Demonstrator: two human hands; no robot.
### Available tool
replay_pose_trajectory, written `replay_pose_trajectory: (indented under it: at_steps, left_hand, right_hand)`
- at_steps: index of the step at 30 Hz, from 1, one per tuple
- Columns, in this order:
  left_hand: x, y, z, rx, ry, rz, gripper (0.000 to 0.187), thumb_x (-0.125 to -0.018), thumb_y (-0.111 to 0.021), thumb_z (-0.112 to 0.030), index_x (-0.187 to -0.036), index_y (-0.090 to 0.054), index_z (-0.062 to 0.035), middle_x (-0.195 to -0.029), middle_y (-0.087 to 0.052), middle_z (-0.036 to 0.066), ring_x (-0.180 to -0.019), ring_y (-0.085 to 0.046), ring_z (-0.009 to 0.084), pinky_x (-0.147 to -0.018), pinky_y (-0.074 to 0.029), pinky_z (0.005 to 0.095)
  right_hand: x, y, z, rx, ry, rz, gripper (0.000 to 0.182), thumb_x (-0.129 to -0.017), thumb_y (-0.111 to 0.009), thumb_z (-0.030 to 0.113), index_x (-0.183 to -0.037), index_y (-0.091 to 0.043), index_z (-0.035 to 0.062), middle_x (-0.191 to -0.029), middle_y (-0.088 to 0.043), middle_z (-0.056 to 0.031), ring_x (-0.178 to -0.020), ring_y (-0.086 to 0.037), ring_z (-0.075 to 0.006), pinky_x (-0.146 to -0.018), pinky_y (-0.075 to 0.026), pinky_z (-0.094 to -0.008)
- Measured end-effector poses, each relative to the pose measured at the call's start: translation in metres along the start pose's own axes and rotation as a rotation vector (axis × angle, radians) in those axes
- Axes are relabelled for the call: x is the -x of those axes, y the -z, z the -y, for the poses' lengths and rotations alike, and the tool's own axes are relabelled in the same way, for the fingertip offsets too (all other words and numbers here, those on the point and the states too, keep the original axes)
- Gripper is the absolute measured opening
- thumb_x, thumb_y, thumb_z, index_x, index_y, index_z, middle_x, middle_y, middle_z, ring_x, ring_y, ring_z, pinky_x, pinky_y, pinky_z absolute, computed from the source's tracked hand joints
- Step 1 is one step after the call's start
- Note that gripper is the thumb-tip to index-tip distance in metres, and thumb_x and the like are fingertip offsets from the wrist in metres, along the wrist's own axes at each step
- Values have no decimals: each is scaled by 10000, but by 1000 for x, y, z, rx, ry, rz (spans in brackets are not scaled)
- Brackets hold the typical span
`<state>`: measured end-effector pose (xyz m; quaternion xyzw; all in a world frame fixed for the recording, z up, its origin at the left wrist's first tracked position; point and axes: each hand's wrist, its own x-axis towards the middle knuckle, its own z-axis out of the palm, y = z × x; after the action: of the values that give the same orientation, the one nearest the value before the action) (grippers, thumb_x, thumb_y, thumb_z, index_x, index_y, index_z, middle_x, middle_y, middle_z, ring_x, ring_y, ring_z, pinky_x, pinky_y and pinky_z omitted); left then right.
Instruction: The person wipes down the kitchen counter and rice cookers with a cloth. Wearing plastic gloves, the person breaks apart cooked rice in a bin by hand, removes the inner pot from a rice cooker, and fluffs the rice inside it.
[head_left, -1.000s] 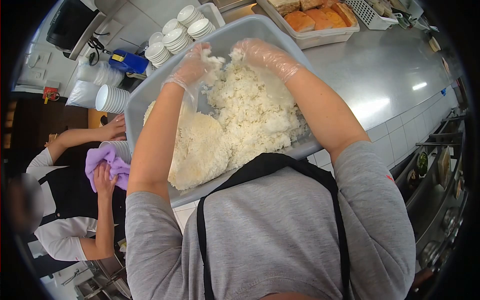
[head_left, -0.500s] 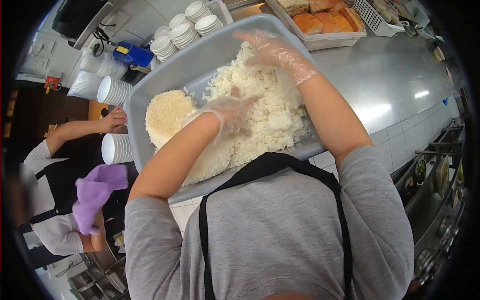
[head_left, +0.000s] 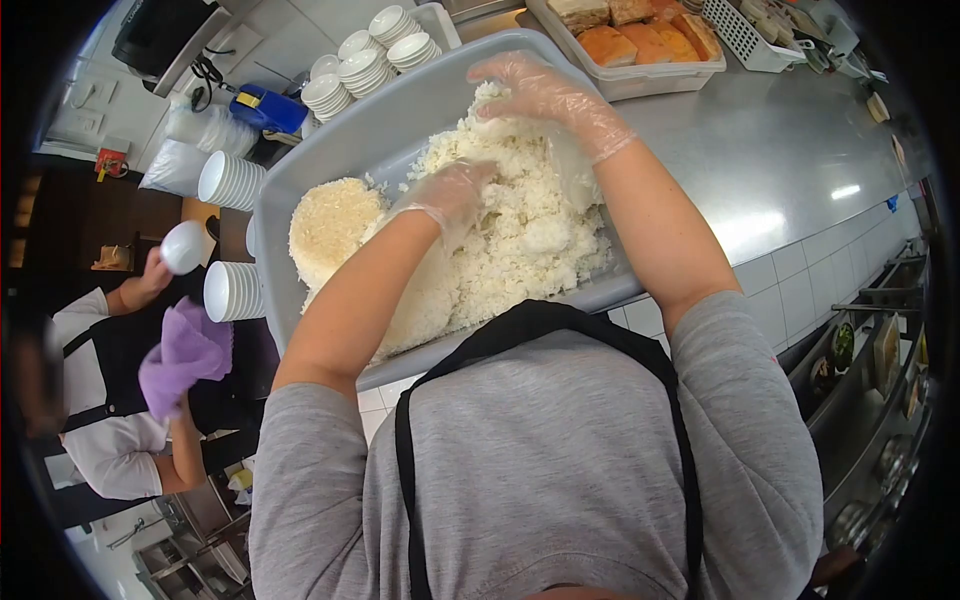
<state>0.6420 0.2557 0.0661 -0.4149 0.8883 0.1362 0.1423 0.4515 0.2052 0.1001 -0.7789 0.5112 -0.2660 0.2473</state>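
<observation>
Both my hands wear clear plastic gloves and work in cooked white rice point(head_left: 550, 235) inside a large grey tub point(head_left: 282, 190). My left hand point(head_left: 455, 195) presses against the middle of the loose rice, fingers stretched out and their tips partly sunk in it. At the far edge of the heap, my right hand point(head_left: 530, 92) is open, fingers and thumb apart and curved over the rice. A round, moulded cake of rice point(head_left: 332, 222), yellowish on top, stands at the left end of the tub, beside my left forearm.
On the left, a co-worker holds a white bowl point(head_left: 183, 248) and a purple cloth point(head_left: 188, 350). Stacked white bowls point(head_left: 232, 292) stand against the tub's left side; small white dishes point(head_left: 365, 70) lie behind it. A container of orange-topped blocks point(head_left: 650, 75) sits on the steel counter point(head_left: 760, 150).
My left hand has shifted slightly up and its fingers have pushed into the rice. My right fingers have curled down more. The co-worker has drawn a bowl away from the stacks.
</observation>
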Motion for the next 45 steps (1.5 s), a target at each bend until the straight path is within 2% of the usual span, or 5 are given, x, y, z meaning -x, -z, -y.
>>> replay_pose_trajectory:
  at_steps: [7, 14, 19, 28, 45]
  left_hand:
    - [-21, 9, 56, 204, 124, -276, 437, -814, -606, -196, -1232, -521, -96, -1192, -565, 205, -1080, -544, 364, -930, -434, 422]
    - [-20, 77, 44, 90, 306, -68, 550, -922, -447, -487, -1289, -489, -80, -1237, -521, 258, -1155, -493, 380, -975, -393, 417]
    - [-27, 75, 56, 72, 117, -256, 712, -880, -504, -529, -1393, -329, -67, -1296, -482, 264, -1192, -486, 368, -992, -390, 412]
    - [18, 90, 45, -132, 197, 89, 788, -780, -665, -420, -1415, -303, -124, -1195, -579, 209, -1049, -595, 307, -910, -465, 386]
    - [14, 4, -3, -67, 54, 530, 1400, -538, -781, -625, -1413, 37, 99, -1264, -484, 290, -1123, -525, 403, -952, -429, 397]
  right_hand:
    - [-4, 10, 4, -98, 120, -16, 435, -723, -754, 298, -1091, -637, 98, -1072, -608, -109, -965, -582, -212, -838, -478, -336]
    - [46, -22, 70, 243, 146, 852, 392, -686, -740, 194, -1059, -646, 121, -946, -654, -109, -873, -628, -269, -761, -492, -386]
    - [34, -99, 56, 395, -329, 785, 494, -718, -719, 189, -1183, -565, 124, -1056, -652, -141, -945, -630, -324, -764, -493, -458]
    - [21, -100, 18, 404, 249, 579, 393, -777, -606, 19, -1155, -586, 122, -1036, -655, -140, -945, -637, -269, -807, -506, -370]
    - [-19, -11, 20, -159, 46, -121, 424, -817, -654, 170, -1206, -507, 86, -1130, -606, -99, -1069, -565, -223, -936, -436, -353]
